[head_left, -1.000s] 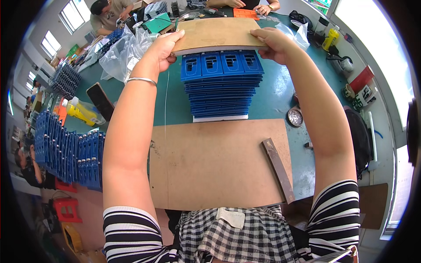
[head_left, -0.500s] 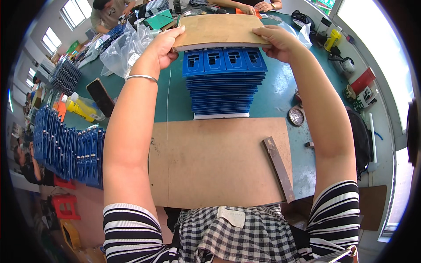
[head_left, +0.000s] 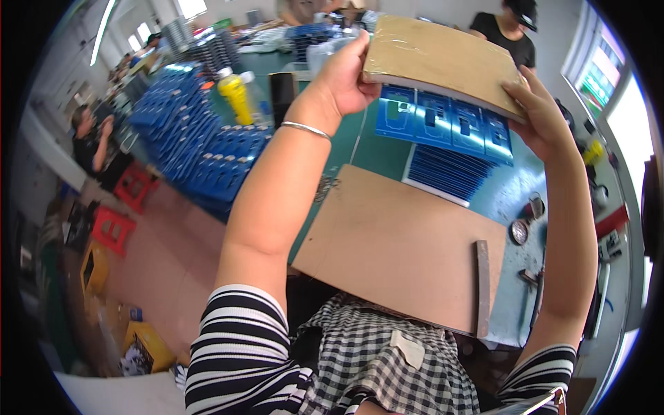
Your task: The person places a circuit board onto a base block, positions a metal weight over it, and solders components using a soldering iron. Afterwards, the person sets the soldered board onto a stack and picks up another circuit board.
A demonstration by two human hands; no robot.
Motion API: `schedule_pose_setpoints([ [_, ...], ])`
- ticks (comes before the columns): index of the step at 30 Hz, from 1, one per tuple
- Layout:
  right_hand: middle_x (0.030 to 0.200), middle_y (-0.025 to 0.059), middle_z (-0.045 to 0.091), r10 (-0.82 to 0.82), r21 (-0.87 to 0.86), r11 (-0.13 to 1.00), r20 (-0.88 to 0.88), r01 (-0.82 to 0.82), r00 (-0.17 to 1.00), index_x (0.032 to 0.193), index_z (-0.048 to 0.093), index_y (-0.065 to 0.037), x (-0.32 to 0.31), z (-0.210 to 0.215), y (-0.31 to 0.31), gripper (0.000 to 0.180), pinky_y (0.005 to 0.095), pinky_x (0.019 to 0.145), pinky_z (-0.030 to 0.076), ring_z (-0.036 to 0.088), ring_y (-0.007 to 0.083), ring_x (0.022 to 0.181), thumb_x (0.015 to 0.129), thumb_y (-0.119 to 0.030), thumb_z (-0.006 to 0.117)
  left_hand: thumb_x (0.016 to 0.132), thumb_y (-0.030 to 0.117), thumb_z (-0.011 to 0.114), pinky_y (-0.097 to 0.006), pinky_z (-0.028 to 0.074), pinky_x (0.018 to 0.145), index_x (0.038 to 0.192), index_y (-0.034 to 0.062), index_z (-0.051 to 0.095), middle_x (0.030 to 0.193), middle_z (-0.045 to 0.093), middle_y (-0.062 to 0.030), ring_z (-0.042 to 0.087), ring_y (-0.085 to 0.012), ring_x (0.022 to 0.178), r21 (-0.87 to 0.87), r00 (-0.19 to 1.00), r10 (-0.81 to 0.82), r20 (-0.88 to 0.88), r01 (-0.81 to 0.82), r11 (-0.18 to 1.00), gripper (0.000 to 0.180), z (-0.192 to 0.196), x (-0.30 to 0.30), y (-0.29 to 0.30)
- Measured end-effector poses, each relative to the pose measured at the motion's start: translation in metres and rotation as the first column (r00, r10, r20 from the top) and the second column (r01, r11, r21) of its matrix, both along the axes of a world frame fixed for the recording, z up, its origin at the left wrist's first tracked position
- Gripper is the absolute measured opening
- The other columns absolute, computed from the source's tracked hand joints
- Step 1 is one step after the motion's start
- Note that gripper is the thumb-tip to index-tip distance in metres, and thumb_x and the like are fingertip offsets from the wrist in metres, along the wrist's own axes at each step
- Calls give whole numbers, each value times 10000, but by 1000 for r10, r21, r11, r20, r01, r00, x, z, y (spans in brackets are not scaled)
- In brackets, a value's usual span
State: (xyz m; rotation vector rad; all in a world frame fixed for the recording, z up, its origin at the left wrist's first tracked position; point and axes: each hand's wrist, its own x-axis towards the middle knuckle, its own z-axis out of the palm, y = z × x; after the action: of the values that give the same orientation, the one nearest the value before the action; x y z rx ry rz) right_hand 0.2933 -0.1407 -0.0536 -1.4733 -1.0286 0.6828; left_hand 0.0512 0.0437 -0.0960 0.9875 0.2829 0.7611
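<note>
Both my hands hold a brown rectangular board (head_left: 443,59) with a pale layer along its underside. My left hand (head_left: 348,79) grips its left end, thumb on top. At the right end my right hand (head_left: 541,114) is closed on the edge. Just under the board shows a blue circuit board panel (head_left: 432,119) with dark cut-outs; whether the fingers also hold it is hidden. Lower down, many thin blue panels form a stack (head_left: 446,173) with a white edge at its base. A large brown sheet (head_left: 398,238) lies nearer me, bearing a dark narrow bar (head_left: 481,287) on its right.
Left of my forearm stand rows of blue panels (head_left: 183,135). Behind them are a yellow bottle (head_left: 236,97) and a phone (head_left: 282,93). A round tin (head_left: 519,232) sits right of the sheet. Red stools (head_left: 113,229) stand on the floor. A person in black (head_left: 508,34) is across the table.
The view has turned left, so the table appears tilted. My hands still grip the brown board, which now slants down to the right. More of the left-hand panel rows shows.
</note>
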Motion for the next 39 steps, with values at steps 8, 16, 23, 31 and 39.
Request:
schedule_pose_setpoints([
  [8,1169,76,612,217,137,973,-255,-187,942,1536,184,-104,-126,-33,-19,828,296,619,483,627,125,883,883,-201,684,987,398,500,-269,551,713,1206,120,586,1053,668,-57,652,-180,861,137,877,170,449,-256,957,364,-42,-96,-118],
  [16,1256,164,576,142,-45,982,-456,-182,879,1543,23,-71,-211,-137,-45,890,319,585,548,667,203,913,904,-112,640,996,409,455,-284,489,787,1255,120,538,1133,604,-69,583,-197,953,-55,810,272,520,-286,957,397,-123,-124,-197],
  [23,1256,131,546,145,-145,962,-450,-233,881,1549,91,-166,-206,-162,-86,804,331,637,546,631,199,950,936,-251,605,1004,418,415,-298,435,851,1298,119,497,1203,549,-79,524,-212,1034,-146,823,291,489,-251,957,427,-166,-131,-217],
  [31,1371,136,485,49,-1,997,805,-81,591,1462,402,-155,-201,-135,-82,632,461,1048,367,440,331,1275,915,-395,608,1014,428,370,-313,374,925,1347,118,449,1284,485,-91,455,-229,1126,-134,858,200,474,-154,979,462,-178,-100,-230],
  [39,1586,107,234,302,-377,922,846,91,440,1500,346,-278,-235,-155,-75,654,726,1075,153,171,438,1449,930,-576,465,1023,439,325,-329,312,999,1396,117,401,1364,422,-102,387,-246,1218,-83,905,77,419,-46,995,498,-181,-63,-240],
])
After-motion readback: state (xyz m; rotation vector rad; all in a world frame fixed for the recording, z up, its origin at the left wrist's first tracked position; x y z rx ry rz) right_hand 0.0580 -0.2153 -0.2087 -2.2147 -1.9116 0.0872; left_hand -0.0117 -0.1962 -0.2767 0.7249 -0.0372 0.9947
